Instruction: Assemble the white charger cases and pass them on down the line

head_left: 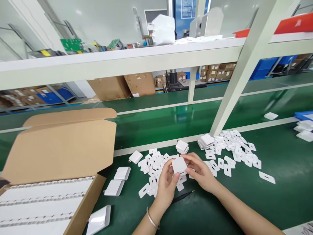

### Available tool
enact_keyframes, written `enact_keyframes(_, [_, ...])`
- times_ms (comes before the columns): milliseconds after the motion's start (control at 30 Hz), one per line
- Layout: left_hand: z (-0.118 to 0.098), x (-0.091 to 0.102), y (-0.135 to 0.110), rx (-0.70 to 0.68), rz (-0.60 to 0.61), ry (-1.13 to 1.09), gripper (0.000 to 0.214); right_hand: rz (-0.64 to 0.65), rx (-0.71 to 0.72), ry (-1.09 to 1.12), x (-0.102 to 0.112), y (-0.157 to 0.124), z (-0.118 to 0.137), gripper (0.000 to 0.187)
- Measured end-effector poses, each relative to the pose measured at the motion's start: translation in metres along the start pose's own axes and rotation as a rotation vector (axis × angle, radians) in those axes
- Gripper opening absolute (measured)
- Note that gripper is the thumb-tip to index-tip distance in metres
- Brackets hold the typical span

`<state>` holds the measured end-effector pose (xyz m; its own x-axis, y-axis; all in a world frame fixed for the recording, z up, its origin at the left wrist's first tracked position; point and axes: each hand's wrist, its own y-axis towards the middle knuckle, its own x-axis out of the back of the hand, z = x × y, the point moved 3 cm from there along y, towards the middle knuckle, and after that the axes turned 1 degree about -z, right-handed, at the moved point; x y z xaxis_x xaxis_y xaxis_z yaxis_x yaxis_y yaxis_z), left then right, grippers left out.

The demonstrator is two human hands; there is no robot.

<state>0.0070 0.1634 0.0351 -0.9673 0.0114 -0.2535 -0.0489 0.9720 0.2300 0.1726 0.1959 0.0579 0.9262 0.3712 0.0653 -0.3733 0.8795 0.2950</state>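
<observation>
A white charger, a squarish block (179,165), is held between my two hands above the green table. My left hand (166,179) grips its left side with thumb and fingers. On the other side, the fingers and thumb of my right hand (199,170) touch its right edge. Beneath and around the hands lie many small white plates with slots (149,163). Black tweezers (183,196) rest on the table just below the hands. Two stacked white chargers (182,147) sit behind the held one.
An open cardboard box (94,200) with white rows inside stands at left. Several white chargers (116,187) lie beside it. More slotted plates (234,147) spread at right, near a slanted post (241,85). A shelf (137,58) crosses above the table.
</observation>
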Motion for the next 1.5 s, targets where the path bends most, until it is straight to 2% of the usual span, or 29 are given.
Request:
enact_keyframes(133, [0.001,0.003,-0.004,-0.002,0.033,0.043,0.046,-0.005,0.003,-0.014,0.001,-0.006,0.008,0.036])
enact_keyframes(267, [0.000,0.008,-0.006,-0.010,0.046,0.094,0.042,-0.076,0.027,0.005,-0.004,-0.013,0.010,0.023])
enact_keyframes(467, [0.002,0.007,-0.011,-0.008,0.082,0.129,0.053,-0.174,-0.042,0.122,-0.008,-0.013,-0.002,0.032])
enact_keyframes(633, [0.002,0.009,-0.008,-0.060,0.057,0.255,0.035,-0.119,-0.083,0.101,-0.008,-0.011,-0.004,0.030])
enact_keyframes(733, [-0.002,0.009,-0.006,-0.089,0.015,0.285,0.031,-0.055,-0.015,-0.024,-0.010,-0.013,0.002,0.028])
enact_keyframes(833, [-0.005,0.010,-0.004,-0.089,-0.024,0.246,0.033,0.000,0.076,-0.162,-0.013,-0.017,0.008,0.036])
enact_keyframes(933, [-0.007,0.010,-0.004,-0.072,-0.046,0.218,0.038,0.009,0.132,-0.205,-0.015,-0.018,0.009,0.039])
enact_keyframes(1067, [-0.008,0.008,-0.005,-0.113,-0.039,0.255,0.034,-0.028,0.108,-0.139,-0.012,-0.015,0.008,0.038])
enact_keyframes(1133, [-0.008,0.007,-0.007,-0.143,-0.011,0.293,0.029,-0.077,0.124,-0.173,-0.009,-0.014,0.010,0.039])
enact_keyframes(1233, [-0.005,0.008,-0.009,-0.148,-0.004,0.319,0.026,-0.156,0.261,-0.346,-0.005,-0.014,0.019,0.037])
enact_keyframes(1333, [-0.001,0.011,-0.009,-0.119,-0.056,0.295,0.028,-0.192,0.366,-0.469,-0.007,-0.017,0.025,0.042])
enact_keyframes(1433, [0.001,0.013,-0.008,-0.102,-0.092,0.298,0.031,-0.194,0.343,-0.476,-0.012,-0.020,0.024,0.047])
enact_keyframes(1500, [0.001,0.013,-0.007,-0.095,-0.102,0.340,0.033,-0.202,0.314,-0.446,-0.014,-0.021,0.021,0.042])
